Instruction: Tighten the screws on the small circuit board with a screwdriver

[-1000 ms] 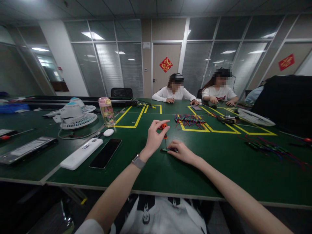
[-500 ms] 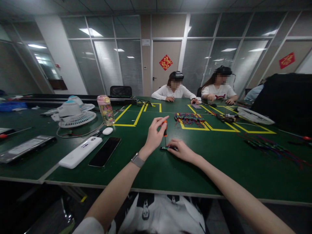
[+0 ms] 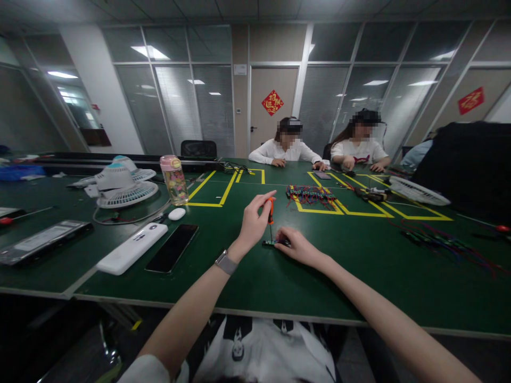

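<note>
My left hand (image 3: 255, 219) grips the orange and black handle of a screwdriver (image 3: 271, 213), held upright with its shaft pointing down. The tip meets a small green circuit board (image 3: 270, 242) lying on the green table (image 3: 247, 287). My right hand (image 3: 296, 246) rests on the table with its fingers closed on the board's right end, which they partly hide. A watch (image 3: 225, 261) is on my left wrist.
Left of my hands lie a black phone (image 3: 172, 248), a white power bank-like block (image 3: 132, 249), a small white case (image 3: 176, 214) and a bottle (image 3: 174, 181). Wired boards (image 3: 311, 197) lie beyond. White fans (image 3: 125, 191) stand left. Two people (image 3: 285, 151) sit opposite.
Almost nothing differs. The screwdriver's handle appears slightly turned in my left hand, while both hands and the circuit board keep their places.
</note>
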Demonstrator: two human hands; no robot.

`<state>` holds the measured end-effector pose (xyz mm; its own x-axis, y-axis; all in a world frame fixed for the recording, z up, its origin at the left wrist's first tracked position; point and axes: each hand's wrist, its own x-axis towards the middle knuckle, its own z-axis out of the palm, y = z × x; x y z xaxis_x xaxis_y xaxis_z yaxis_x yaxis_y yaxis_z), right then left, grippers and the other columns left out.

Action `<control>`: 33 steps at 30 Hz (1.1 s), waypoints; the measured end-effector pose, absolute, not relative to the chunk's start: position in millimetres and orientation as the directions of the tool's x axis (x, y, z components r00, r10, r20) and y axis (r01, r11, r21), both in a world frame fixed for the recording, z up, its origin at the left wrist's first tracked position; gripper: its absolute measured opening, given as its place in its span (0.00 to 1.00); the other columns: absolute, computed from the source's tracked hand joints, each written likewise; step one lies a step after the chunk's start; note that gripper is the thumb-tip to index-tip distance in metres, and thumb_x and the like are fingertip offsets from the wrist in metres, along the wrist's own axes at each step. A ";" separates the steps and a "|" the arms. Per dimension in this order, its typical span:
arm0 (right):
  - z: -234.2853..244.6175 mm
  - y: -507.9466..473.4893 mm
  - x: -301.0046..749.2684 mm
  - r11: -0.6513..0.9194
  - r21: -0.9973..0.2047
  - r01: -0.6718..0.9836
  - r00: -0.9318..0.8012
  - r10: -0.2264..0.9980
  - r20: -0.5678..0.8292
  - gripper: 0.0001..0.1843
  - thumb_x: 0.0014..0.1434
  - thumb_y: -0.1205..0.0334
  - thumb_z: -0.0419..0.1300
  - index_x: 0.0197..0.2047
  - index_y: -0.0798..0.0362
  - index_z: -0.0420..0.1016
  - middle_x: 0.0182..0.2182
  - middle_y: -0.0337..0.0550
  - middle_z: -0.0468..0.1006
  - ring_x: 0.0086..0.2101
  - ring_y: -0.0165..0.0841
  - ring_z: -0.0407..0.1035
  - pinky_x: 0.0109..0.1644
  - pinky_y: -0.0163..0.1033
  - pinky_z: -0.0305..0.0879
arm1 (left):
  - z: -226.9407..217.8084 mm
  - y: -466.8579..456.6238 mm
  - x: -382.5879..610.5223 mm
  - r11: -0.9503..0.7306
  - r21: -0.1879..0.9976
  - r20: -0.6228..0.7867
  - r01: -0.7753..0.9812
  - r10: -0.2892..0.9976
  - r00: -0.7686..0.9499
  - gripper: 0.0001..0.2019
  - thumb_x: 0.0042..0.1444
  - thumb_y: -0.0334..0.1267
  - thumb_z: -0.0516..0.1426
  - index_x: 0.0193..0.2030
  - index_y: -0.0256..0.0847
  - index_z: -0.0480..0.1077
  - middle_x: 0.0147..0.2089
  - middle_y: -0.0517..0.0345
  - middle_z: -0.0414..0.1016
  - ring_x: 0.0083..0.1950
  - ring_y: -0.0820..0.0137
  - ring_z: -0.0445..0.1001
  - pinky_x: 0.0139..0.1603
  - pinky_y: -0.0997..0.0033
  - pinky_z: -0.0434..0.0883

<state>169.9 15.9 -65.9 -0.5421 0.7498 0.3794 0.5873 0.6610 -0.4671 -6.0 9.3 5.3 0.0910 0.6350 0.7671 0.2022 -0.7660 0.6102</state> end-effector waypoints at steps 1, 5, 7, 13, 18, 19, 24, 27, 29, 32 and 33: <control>-65.5 15.6 170.0 0.665 -0.464 0.585 -0.544 0.746 0.383 0.04 0.57 0.65 0.59 0.35 0.53 0.66 0.29 0.40 0.70 0.30 0.32 0.64 0.34 0.35 0.58 | 5.7 8.9 -5.9 -0.764 0.608 0.769 0.216 0.634 0.079 0.13 0.63 0.33 0.51 0.52 0.42 0.71 0.45 0.55 0.73 0.45 0.71 0.72 0.47 0.72 0.69; -63.9 13.8 170.1 0.679 -0.450 0.580 -0.551 0.734 0.397 0.05 0.57 0.64 0.59 0.35 0.53 0.65 0.29 0.39 0.70 0.30 0.32 0.63 0.34 0.35 0.57 | 7.3 7.7 -6.2 -0.761 0.592 0.778 0.263 0.626 0.059 0.11 0.60 0.33 0.54 0.47 0.41 0.73 0.40 0.56 0.72 0.40 0.72 0.71 0.43 0.74 0.69; -63.7 13.5 170.1 0.681 -0.448 0.579 -0.556 0.732 0.395 0.05 0.57 0.65 0.59 0.36 0.53 0.66 0.29 0.39 0.70 0.31 0.32 0.63 0.35 0.35 0.58 | 7.4 7.5 -6.7 -0.758 0.594 0.775 0.270 0.629 0.064 0.11 0.60 0.34 0.54 0.48 0.41 0.73 0.39 0.56 0.72 0.40 0.72 0.71 0.43 0.74 0.69; -64.2 14.5 170.2 0.685 -0.449 0.574 -0.559 0.729 0.396 0.04 0.57 0.65 0.59 0.36 0.53 0.66 0.30 0.40 0.70 0.32 0.32 0.64 0.36 0.36 0.59 | 6.7 6.8 -8.0 -0.757 0.605 0.766 0.247 0.638 0.079 0.15 0.64 0.33 0.49 0.54 0.41 0.69 0.47 0.54 0.75 0.49 0.70 0.72 0.52 0.70 0.67; -65.0 15.6 170.4 0.686 -0.443 0.577 -0.551 0.727 0.409 0.04 0.57 0.64 0.60 0.35 0.53 0.67 0.30 0.40 0.70 0.32 0.33 0.64 0.36 0.36 0.59 | 7.7 5.9 -6.8 -0.756 0.607 0.766 0.247 0.639 0.070 0.12 0.61 0.33 0.53 0.50 0.41 0.72 0.42 0.55 0.73 0.42 0.72 0.72 0.44 0.73 0.69; -65.1 15.8 170.5 0.688 -0.444 0.574 -0.553 0.725 0.411 0.04 0.57 0.65 0.60 0.35 0.53 0.67 0.30 0.40 0.70 0.32 0.33 0.64 0.36 0.36 0.59 | 7.7 5.9 -6.6 -0.756 0.600 0.770 0.262 0.635 0.069 0.11 0.60 0.34 0.54 0.48 0.41 0.73 0.40 0.56 0.72 0.41 0.72 0.72 0.43 0.73 0.69; -64.6 16.0 170.3 0.701 -0.437 0.563 -0.560 0.713 0.423 0.04 0.56 0.66 0.60 0.34 0.53 0.68 0.31 0.41 0.71 0.33 0.34 0.64 0.37 0.37 0.60 | 5.9 7.3 -6.1 -0.745 0.595 0.767 0.302 0.638 0.060 0.12 0.61 0.35 0.53 0.51 0.43 0.72 0.41 0.56 0.67 0.42 0.72 0.69 0.44 0.74 0.68; -64.0 16.1 170.2 0.709 -0.429 0.560 -0.563 0.706 0.430 0.03 0.56 0.66 0.60 0.34 0.53 0.68 0.31 0.42 0.72 0.34 0.34 0.64 0.38 0.38 0.60 | 5.1 8.1 -6.5 -0.737 0.607 0.754 0.296 0.653 0.080 0.14 0.63 0.34 0.50 0.53 0.43 0.70 0.43 0.55 0.67 0.44 0.72 0.69 0.45 0.74 0.68; -63.8 16.2 170.2 0.707 -0.430 0.562 -0.564 0.708 0.425 0.03 0.56 0.66 0.60 0.35 0.53 0.69 0.31 0.42 0.72 0.33 0.34 0.65 0.38 0.37 0.60 | 5.3 8.2 -6.9 -0.736 0.611 0.747 0.292 0.658 0.097 0.15 0.63 0.34 0.50 0.55 0.43 0.69 0.43 0.56 0.68 0.43 0.72 0.69 0.45 0.74 0.68; -63.6 16.1 170.3 0.700 -0.433 0.568 -0.566 0.714 0.412 0.03 0.57 0.65 0.61 0.36 0.54 0.70 0.31 0.42 0.72 0.33 0.34 0.65 0.38 0.38 0.61 | 6.2 7.5 -7.2 -0.737 0.602 0.752 0.307 0.653 0.092 0.15 0.64 0.34 0.49 0.55 0.43 0.69 0.44 0.55 0.68 0.44 0.72 0.69 0.46 0.74 0.67; -63.5 16.0 170.4 0.698 -0.433 0.570 -0.567 0.716 0.407 0.03 0.57 0.64 0.61 0.36 0.54 0.71 0.31 0.42 0.72 0.34 0.34 0.65 0.38 0.38 0.61 | 6.5 7.2 -7.2 -0.740 0.593 0.760 0.316 0.645 0.084 0.15 0.64 0.34 0.49 0.54 0.42 0.69 0.44 0.55 0.68 0.45 0.72 0.69 0.48 0.73 0.67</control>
<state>170.4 16.0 -63.5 -0.5674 0.7156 0.4074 0.5696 0.6984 -0.4334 -7.2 7.2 6.5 0.0837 0.6447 0.7598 0.3164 -0.7402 0.5932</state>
